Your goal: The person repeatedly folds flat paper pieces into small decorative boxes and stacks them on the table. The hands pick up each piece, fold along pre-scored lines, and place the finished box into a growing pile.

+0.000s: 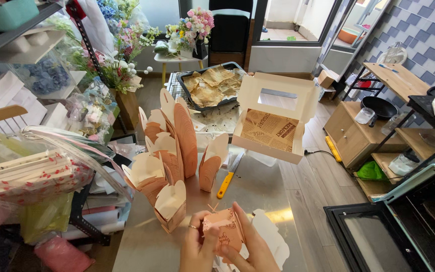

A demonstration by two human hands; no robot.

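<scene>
box: pink carton (222,232), bottom centre of frame, held over the worktop (258,194) so I can fold it
left hand (197,248): fingers clamped on its left side
right hand (250,249): fingers wrapped under its right side, propping it
done stack: cartons (169,146) stand upright, centre left
knife (229,176): parked beside them

Behind the open white cardboard window box (273,118), folded pink-and-white paper cartons (169,151) are stood to its left
</scene>
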